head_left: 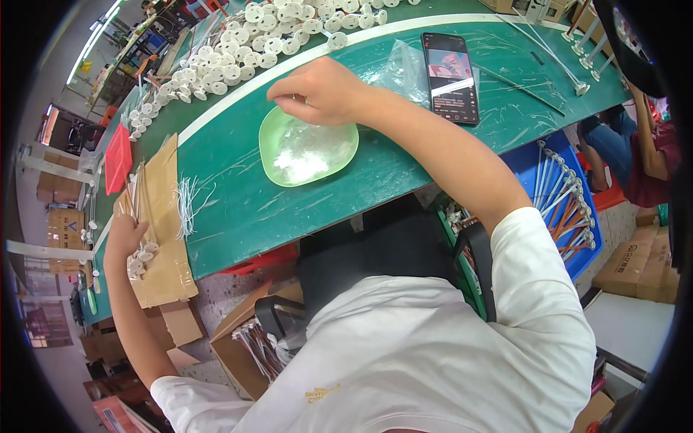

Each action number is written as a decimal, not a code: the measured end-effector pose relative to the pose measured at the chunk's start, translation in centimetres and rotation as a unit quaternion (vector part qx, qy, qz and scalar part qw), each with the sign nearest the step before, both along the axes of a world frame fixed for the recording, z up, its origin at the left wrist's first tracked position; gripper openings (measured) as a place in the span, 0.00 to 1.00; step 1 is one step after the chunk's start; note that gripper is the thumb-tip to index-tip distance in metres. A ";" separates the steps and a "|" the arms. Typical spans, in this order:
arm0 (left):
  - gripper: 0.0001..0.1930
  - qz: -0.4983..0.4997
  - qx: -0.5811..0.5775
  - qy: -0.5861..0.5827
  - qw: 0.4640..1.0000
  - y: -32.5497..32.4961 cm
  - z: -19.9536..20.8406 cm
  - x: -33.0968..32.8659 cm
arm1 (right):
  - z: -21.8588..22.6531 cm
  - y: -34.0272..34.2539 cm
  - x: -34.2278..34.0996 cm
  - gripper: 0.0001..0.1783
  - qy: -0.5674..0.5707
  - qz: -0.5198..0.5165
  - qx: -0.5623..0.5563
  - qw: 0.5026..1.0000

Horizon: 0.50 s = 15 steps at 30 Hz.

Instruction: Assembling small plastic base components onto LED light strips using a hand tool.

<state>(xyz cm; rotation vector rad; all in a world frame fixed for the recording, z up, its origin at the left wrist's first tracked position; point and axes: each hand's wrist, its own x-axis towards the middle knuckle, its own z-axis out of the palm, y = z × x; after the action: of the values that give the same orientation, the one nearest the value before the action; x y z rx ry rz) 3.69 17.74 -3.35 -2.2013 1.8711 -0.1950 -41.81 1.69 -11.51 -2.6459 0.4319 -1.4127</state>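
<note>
Clock directions are taken from the green bowl, seen from above.

- Red basket: perforated, at 9 o'clock, by the table's edge.
- Left hand: at 8 o'clock, fingers closed around a bundle of white-headed rods. Round heads show on the near side of the hand, stems on the far side.
- Cardboard sheet: brown, at 8 o'clock, under the bundle.
- White strands: thin, loose bunch, at 8 o'clock, just right of the cardboard.
- Heap of white discs: many, stemmed, from 10 to 12 o'clock, beyond a white strip.
- Green bowl: rounded square, on the green table, holding clear, glinting material.
- Right hand: at 12 o'clock over the bowl's far rim, fingers curled; cannot tell whether anything is gripped or the rim touched.
- Clear plastic bag: crumpled, at 2 o'clock.
- Phone: screen lit, at 2 o'clock, beside the bag.
- Blue crate: between 3 and 4 o'clock, below table height, holding rods with white heads.
</note>
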 end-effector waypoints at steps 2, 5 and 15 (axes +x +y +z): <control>0.21 0.041 0.031 0.004 0.999 0.4 -1.0 1.6 | -0.2 0.1 0.2 0.07 0.005 0.007 0.015 1.000; 0.21 -0.027 -0.030 0.004 0.999 1.0 -1.4 1.8 | 0.2 0.7 0.3 0.06 0.023 0.008 0.010 1.000; 0.24 -0.045 0.013 -0.072 0.996 -4.7 2.3 -2.9 | 0.0 -0.5 0.3 0.04 0.001 0.008 0.019 1.000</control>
<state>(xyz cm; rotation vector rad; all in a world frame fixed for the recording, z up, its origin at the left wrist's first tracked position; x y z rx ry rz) 0.84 13.08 -1.01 -2.0300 1.8846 -0.3353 -41.48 1.21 -11.49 -2.6152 0.4331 -1.3822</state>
